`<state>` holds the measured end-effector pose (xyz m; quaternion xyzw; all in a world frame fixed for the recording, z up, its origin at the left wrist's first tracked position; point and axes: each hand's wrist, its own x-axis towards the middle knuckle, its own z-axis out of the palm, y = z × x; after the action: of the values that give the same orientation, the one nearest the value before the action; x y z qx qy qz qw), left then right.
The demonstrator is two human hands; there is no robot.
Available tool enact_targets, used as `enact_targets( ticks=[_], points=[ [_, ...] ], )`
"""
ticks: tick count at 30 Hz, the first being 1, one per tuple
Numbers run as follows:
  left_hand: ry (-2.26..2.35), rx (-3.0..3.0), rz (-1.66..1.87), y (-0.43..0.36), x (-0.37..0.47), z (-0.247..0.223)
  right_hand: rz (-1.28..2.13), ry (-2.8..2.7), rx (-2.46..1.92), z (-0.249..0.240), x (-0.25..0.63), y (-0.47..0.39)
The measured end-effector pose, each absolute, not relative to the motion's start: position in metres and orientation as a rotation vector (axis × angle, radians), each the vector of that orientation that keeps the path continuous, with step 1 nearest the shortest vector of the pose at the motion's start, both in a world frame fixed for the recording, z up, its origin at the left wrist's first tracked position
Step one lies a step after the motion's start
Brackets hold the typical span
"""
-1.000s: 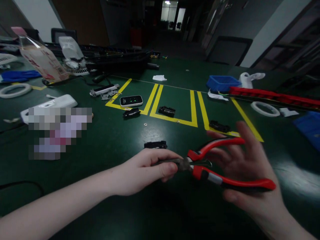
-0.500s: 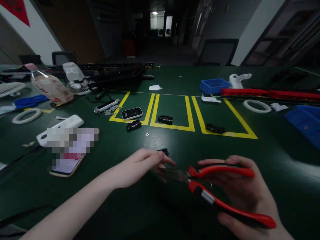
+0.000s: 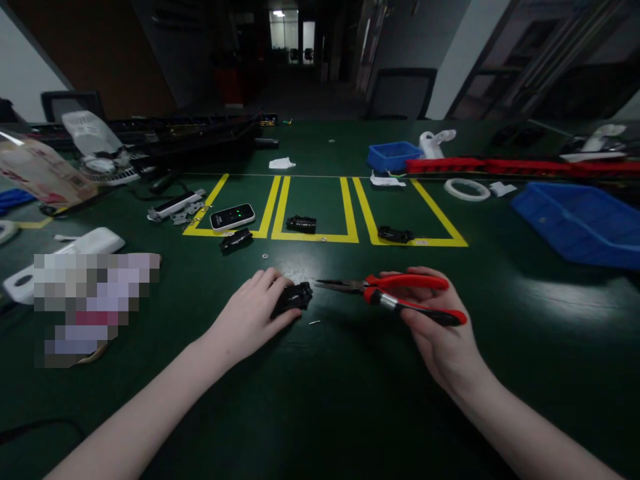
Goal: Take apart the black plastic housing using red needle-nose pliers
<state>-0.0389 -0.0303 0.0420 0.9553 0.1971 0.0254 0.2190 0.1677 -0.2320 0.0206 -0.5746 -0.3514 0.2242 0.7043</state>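
Observation:
My left hand is closed around a small black part on the green table, its right end showing past my fingers. In my right hand are red-handled long-nose pliers. Their tips point left, just right of the black part and apart from it. A tiny silvery pin lies on the table below the part. Three similar black parts lie farther back: one by the left yellow frame, one in the middle frame, one at the right frame.
A device with green lights lies in the left frame. Blue bins, a white ring and a red strip are on the right. A phone, a white power strip and a bottle are on the left.
My left hand now holds the black part flatter on the table. The pliers have moved up and left, away from my left fingers, and their handles are closer together. The view has shifted right.

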Motion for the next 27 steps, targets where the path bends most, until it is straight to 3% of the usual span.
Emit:
enact_targets(
  ticks=[18,27],
  points=[
    [0.507,2.547,0.076,-0.036,-0.006,0.037,0.608,-0.215,-1.350,0.017,0.167,-0.231],
    [0.420,2.369,0.147,-0.033,-0.013,0.031,0.648,-0.303,-1.460,0.016,0.164,-0.239]
  ],
)
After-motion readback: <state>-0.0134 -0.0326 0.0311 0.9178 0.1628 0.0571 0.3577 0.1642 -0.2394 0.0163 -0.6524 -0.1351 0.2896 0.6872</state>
